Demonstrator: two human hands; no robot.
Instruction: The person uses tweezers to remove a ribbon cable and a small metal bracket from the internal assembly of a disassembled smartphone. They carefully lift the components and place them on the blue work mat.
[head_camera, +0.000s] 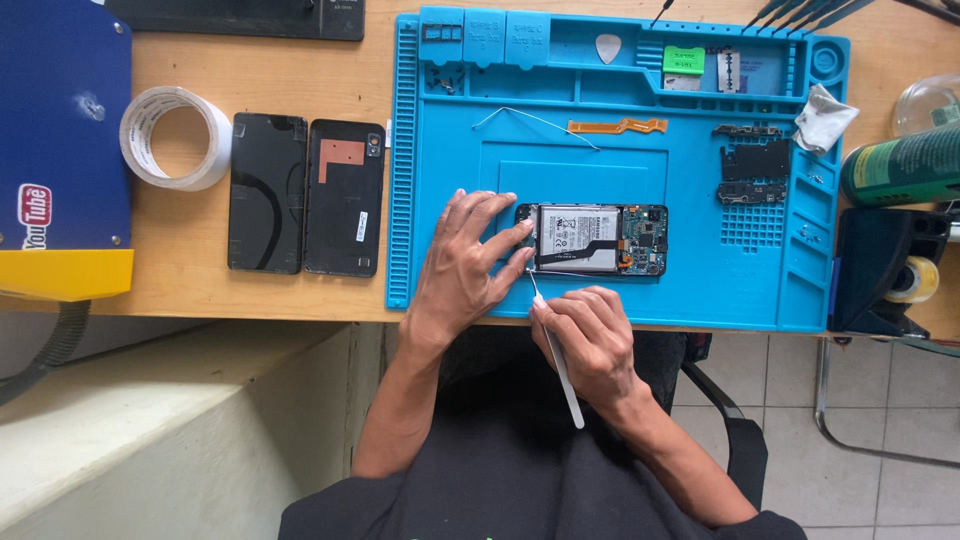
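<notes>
On the blue mat (450, 120), the left hand (462, 262) presses flat on the opened phone (595, 240) with its white-labelled battery, while the right hand (590, 340) grips tweezers (556, 352) at the phone's near edge.

Upper left: white tape roll (175, 137), two black rectangular phone back panels (305, 195) side by side. Right edge: green cylindrical can (900, 165), crumpled white wipe (824, 117).

Bare mat (575, 170) above phone (592, 240) (cables beyond).
</notes>
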